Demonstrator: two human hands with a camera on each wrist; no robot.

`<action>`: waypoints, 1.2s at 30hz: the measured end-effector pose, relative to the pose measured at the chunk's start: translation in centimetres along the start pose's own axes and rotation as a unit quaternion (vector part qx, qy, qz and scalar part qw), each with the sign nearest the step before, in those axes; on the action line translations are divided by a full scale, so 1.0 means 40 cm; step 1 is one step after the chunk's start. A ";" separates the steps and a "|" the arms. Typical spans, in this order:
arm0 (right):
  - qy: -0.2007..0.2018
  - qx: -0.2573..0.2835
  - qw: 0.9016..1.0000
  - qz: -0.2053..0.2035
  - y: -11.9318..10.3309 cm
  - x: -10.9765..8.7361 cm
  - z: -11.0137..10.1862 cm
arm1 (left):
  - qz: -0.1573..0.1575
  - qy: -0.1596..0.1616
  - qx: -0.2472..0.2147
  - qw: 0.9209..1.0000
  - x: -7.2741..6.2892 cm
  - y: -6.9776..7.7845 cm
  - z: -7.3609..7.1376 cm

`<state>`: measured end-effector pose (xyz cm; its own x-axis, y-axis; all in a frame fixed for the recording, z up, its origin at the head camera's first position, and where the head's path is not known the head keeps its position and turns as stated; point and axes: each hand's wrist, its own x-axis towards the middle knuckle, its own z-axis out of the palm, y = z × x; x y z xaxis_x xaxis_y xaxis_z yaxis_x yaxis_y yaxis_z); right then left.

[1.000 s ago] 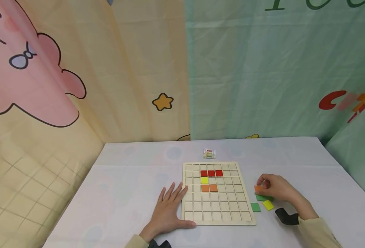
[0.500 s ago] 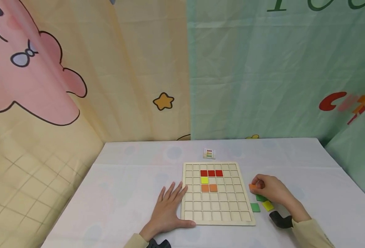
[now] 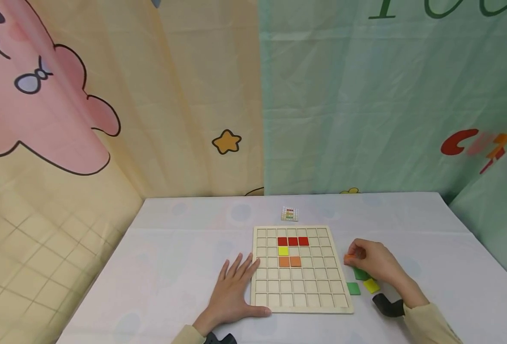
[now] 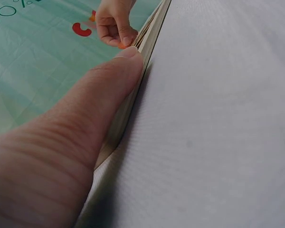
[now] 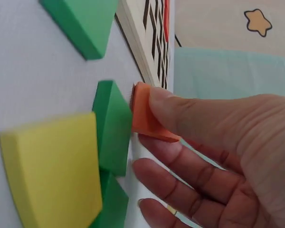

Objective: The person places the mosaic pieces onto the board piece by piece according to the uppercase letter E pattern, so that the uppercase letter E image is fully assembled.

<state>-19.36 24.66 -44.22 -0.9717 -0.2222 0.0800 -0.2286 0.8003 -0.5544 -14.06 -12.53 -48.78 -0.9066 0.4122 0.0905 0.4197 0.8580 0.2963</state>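
My right hand (image 3: pixel 370 258) pinches an orange square tile (image 5: pixel 149 114) between thumb and fingers, just right of the wooden grid board (image 3: pixel 302 286). My left hand (image 3: pixel 234 294) lies spread at the board's left side, its thumb (image 4: pixel 111 78) along the near edge and its fingertips on the left rim. On the board sit a row of red tiles (image 3: pixel 293 241), one yellow tile (image 3: pixel 283 251) and two orange tiles (image 3: pixel 284 262). Close below my right hand are a loose yellow tile (image 5: pixel 52 166) and several green tiles (image 5: pixel 113 128).
A small card (image 3: pixel 289 213) printed with a coloured grid lies behind the board. One green tile (image 3: pixel 353 288) is right beside the board's right edge. Patterned curtains (image 3: pixel 348 95) hang behind the white-covered table (image 3: pixel 184 248).
My right hand has drawn the orange tile left, off the green tiles and toward the board. The left hand has stayed in place.
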 end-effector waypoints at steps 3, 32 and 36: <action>0.023 0.025 0.999 -0.017 -0.011 0.001 0.011 | 0.002 0.002 -0.002 1.000 -0.001 0.000 0.001; -0.024 0.127 0.989 -0.073 -0.143 0.044 0.131 | -0.002 -0.004 0.007 1.000 0.000 -0.001 0.001; -0.017 0.099 0.991 -0.088 -0.142 0.039 0.129 | -0.002 -0.006 0.006 1.000 -0.001 0.002 -0.003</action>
<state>-19.26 16.88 -45.22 -0.9144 -0.3699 0.1644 -0.3753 0.6226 -0.6867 -14.01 -12.52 -48.63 -0.9073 0.4133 0.0774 0.4174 0.8629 0.2850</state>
